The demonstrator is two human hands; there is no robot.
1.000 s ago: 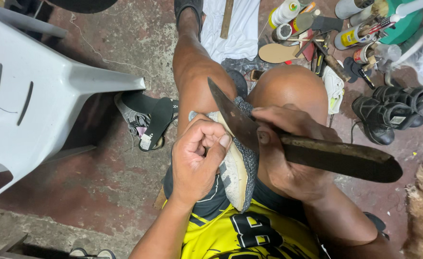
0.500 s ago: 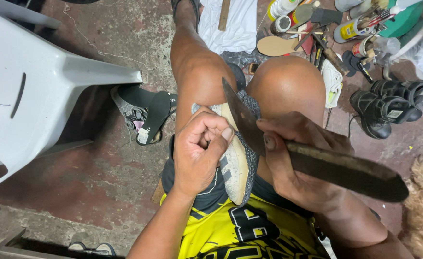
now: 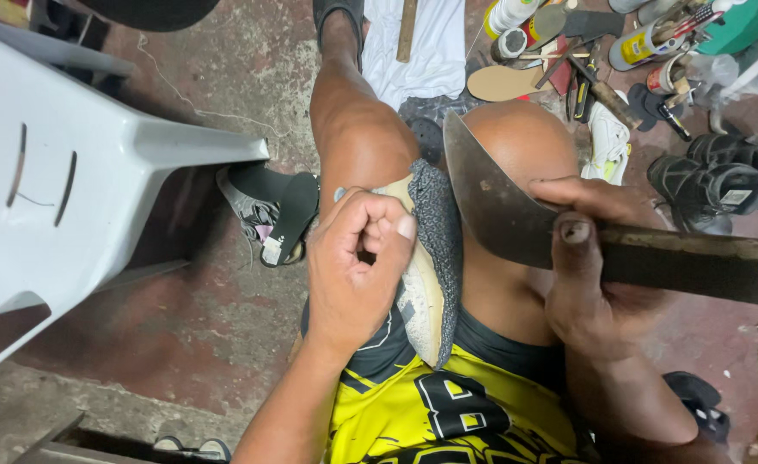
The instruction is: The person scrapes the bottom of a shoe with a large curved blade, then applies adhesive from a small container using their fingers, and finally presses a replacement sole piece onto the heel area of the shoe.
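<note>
The left hand (image 3: 357,258) has its fingers curled together and clamped on a grey knit shoe (image 3: 430,258), which lies sole-up between the person's 2 bare knees, its pale sole edge facing the hand. The right hand (image 3: 589,266) has its fingers closed around the dark handle of a big knife (image 3: 516,210); the thumb presses on top where blade meets handle. The broad, worn blade points up and away from the body, its edge resting just beside the shoe's grey upper, over the right knee.

On the floor (image 3: 216,326) to the left stands a white plastic chair (image 3: 61,172), and just beside its leg lies a black sandal (image 3: 280,210). Near the far edge of the floor, past the knees, lies a white cloth (image 3: 418,51) and a tan insole (image 3: 504,82), with cans, bottles and hand tools (image 3: 594,77) crowded around it. A pair of black sandals (image 3: 731,176) sits at the right edge.
</note>
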